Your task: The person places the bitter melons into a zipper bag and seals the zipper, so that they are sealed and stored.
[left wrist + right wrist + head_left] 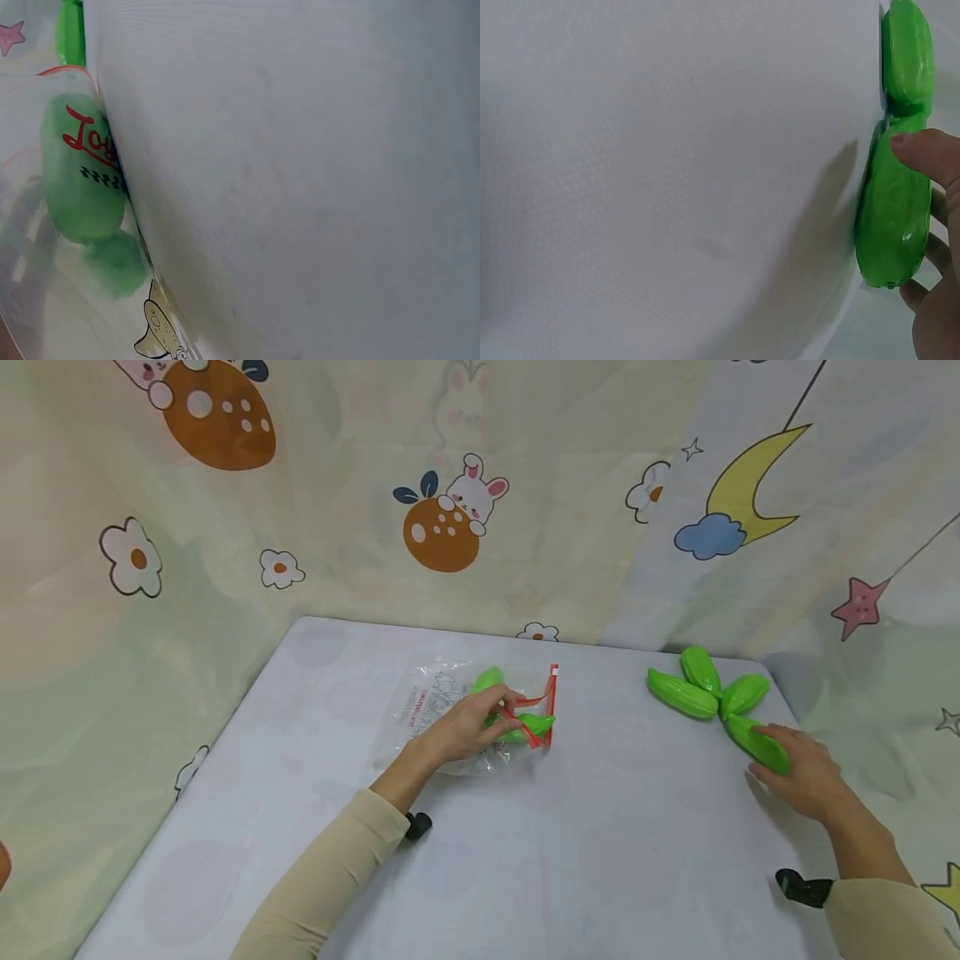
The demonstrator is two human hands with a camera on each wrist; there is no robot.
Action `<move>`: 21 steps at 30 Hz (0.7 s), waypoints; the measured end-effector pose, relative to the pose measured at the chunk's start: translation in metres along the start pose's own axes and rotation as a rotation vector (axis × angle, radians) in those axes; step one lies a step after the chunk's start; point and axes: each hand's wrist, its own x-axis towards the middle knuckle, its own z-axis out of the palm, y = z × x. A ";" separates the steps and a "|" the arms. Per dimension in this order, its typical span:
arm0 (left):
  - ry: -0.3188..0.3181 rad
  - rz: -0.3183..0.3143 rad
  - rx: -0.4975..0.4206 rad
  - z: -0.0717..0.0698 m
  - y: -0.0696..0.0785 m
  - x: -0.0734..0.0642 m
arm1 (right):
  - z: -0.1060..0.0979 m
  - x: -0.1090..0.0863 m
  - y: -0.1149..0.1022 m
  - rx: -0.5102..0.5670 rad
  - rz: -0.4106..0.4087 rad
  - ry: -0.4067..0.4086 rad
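Observation:
My left hand (474, 724) pinches the red-edged mouth of a clear zip bag (401, 727), which lies on the table. Inside the bag are green toy cucumbers (82, 202), partly covered by the hand in the head view; the tip of one (538, 724) shows at the red zip. Over at the right, my right hand (810, 777) grips another bright green toy cucumber (892, 217), thumb on one side and fingers on the other. That cucumber lies end to end with three more: a left one (681, 693), an upper one (701, 670) and a right one (746, 695).
A white-covered table (600, 843) extends under both hands. Its far edge meets a patterned cloth backdrop (337, 510), which also hangs at both sides. Black straps (804, 888) stick out at the wrists beside the beige sleeves (330, 877).

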 end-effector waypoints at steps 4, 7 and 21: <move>0.006 0.027 0.005 0.000 -0.001 0.001 | 0.003 0.000 0.002 0.045 -0.058 0.032; 0.012 0.053 0.009 0.000 -0.001 0.001 | 0.004 -0.001 0.002 0.063 -0.092 0.049; 0.007 0.018 0.025 0.001 0.001 0.000 | 0.009 -0.006 0.001 0.062 -0.082 0.051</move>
